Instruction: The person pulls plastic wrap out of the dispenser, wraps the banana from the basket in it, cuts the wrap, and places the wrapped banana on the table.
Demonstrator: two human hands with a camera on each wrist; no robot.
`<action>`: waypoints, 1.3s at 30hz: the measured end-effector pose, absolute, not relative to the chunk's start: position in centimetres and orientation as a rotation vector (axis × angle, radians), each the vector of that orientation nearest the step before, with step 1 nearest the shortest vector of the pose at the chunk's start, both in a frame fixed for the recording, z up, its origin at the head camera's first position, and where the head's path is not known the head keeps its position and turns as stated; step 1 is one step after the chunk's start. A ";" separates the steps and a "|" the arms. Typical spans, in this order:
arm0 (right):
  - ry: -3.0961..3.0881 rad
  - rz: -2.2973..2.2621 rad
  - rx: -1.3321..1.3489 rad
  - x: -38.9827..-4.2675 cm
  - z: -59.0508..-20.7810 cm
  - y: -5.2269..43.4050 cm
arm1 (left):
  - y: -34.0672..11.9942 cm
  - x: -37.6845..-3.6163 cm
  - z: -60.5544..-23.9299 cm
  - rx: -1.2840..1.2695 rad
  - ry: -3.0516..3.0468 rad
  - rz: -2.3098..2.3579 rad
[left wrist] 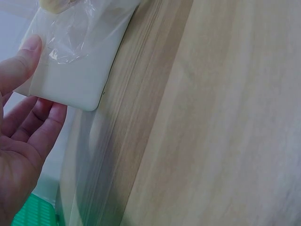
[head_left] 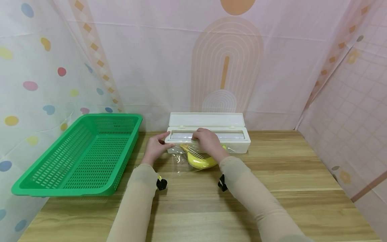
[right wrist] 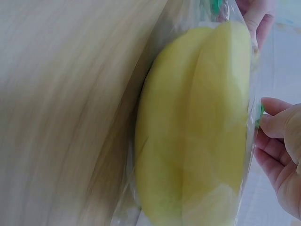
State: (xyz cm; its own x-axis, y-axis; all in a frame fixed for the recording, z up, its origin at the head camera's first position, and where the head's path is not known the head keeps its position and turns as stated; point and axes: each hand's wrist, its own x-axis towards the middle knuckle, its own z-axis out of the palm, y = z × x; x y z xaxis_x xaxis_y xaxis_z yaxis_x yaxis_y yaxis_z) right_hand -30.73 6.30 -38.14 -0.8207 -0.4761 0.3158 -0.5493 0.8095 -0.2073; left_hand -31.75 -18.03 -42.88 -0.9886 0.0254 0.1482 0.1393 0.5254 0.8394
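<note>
A yellow banana (head_left: 199,163) (right wrist: 197,132) lies on a sheet of clear cling film (head_left: 178,164) (left wrist: 70,37) on the wooden table. Just behind it stands a white cling film dispenser (head_left: 239,143) (left wrist: 80,80) with its lid raised. My left hand (head_left: 155,148) (left wrist: 23,141) is at the dispenser's left end, thumb resting on its corner, fingers relaxed. My right hand (head_left: 208,141) (right wrist: 282,155) lies over the dispenser's front edge above the banana. Its fingers curl down onto the film that is drawn over the fruit.
A green perforated basket (head_left: 84,158) (left wrist: 28,212) stands at the table's left side, overhanging the edge. Patterned cloth walls close in behind and on both sides. Bare table (head_left: 272,188) stretches to the right and toward me.
</note>
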 end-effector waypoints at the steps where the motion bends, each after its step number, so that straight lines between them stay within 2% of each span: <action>1: -2.732 0.427 0.796 -30.7 -38.2 6.5 | -18.1 -31.7 -42.9 -0.148 -2.642 -1.454; 17: -2.704 0.441 0.798 -30.3 -38.1 9.8 | -18.0 -31.5 -42.8 -0.160 -2.613 -1.463; 39: -2.680 0.465 0.806 -30.3 -38.3 10.4 | -18.1 -31.4 -42.6 -0.126 -2.637 -1.505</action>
